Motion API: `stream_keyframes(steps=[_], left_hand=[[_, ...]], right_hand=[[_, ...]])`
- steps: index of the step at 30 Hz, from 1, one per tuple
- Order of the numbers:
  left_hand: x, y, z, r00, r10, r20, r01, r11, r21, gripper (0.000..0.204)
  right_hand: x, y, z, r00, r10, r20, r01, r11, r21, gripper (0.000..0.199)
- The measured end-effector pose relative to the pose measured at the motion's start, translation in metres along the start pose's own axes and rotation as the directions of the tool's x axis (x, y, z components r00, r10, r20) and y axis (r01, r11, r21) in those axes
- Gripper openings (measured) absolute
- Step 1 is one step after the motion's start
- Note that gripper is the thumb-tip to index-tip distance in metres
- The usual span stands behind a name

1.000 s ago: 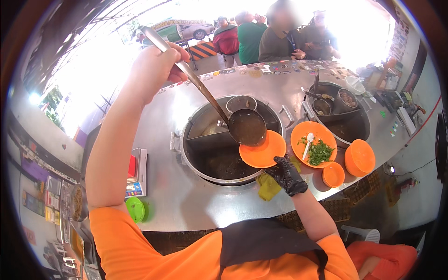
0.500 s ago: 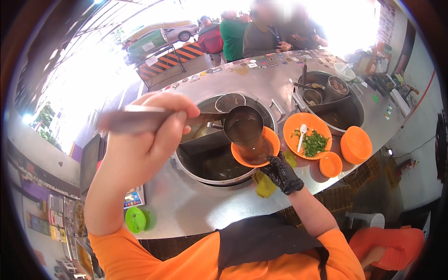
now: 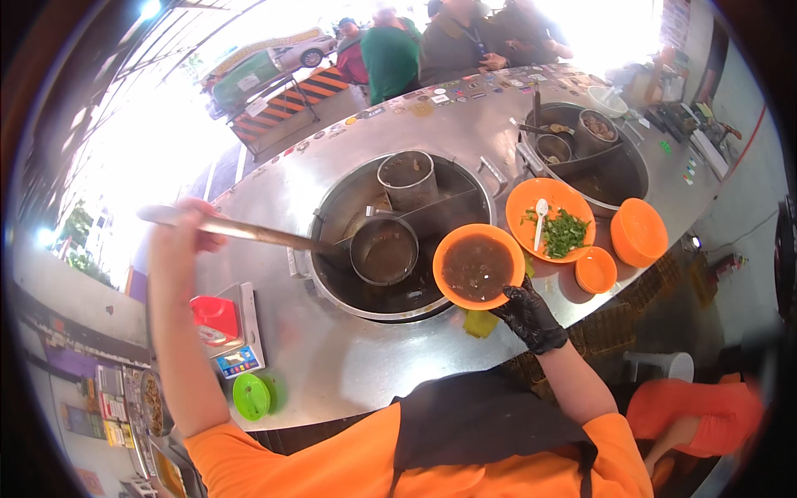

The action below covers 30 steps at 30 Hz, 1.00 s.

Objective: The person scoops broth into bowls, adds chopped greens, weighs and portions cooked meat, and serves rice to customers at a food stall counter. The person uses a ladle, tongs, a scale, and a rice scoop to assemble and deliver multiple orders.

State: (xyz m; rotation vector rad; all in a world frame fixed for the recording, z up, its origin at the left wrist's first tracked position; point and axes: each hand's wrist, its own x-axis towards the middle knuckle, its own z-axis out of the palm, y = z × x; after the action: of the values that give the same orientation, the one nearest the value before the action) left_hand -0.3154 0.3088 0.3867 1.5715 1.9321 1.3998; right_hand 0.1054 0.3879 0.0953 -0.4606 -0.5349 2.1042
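My bare left hand [image 3: 189, 226] grips the long handle of a ladle [image 3: 270, 236], with its fingers wrapped round it. The ladle's round bowl hangs over the large divided pot [image 3: 362, 313] and holds some brown liquid. Wearing a black glove, my right hand [image 3: 533, 319] holds an orange bowl [image 3: 441, 267] by its near right side. Brown broth fills much of that bowl, which is over the pot's right edge. A metal strainer cup [image 3: 407, 181] sits at the back of the pot. Under the bowl, a yellow-green cloth [image 3: 480, 324] shows in part.
Right of the bowl stand an orange plate [image 3: 525, 197] of chopped greens with a white spoon, and smaller orange bowls [image 3: 595, 270]. A second pot [image 3: 639, 178] with ladles lies beyond. At left are a scale [image 3: 249, 319] and a green bowl [image 3: 251, 397]. Several people stand across the counter.
The ladle, which was pouring broth into the orange bowl, has moved left and down over the pot. My left hand has drawn back left. The bowl has shifted slightly right and looks fuller.
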Motion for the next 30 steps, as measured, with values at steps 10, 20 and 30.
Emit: stream_keyframes(steps=[10, 20, 30], left_hand=[[-0.061, -0.186, 0.179, 0.907, 0.158, 0.391, -0.322, 0.858, 0.400, 0.016], [-0.106, -0.184, 0.244, 0.658, 0.195, 0.727, -0.389, 0.915, 0.107, 0.030], [-0.175, -0.159, 0.296, 0.498, 0.679, 0.540, -0.743, 0.655, -0.137, 0.040]], right_hand=[[-0.115, 0.007, 0.012, 0.925, -0.284, -0.252, 0.287, 0.957, -0.024, 0.063], [-0.276, 0.079, 0.041, 0.618, -0.620, -0.483, 0.667, 0.739, -0.095, 0.070], [-0.432, 0.261, 0.102, 0.260, -0.741, -0.619, 0.852, 0.478, -0.214, 0.075]])
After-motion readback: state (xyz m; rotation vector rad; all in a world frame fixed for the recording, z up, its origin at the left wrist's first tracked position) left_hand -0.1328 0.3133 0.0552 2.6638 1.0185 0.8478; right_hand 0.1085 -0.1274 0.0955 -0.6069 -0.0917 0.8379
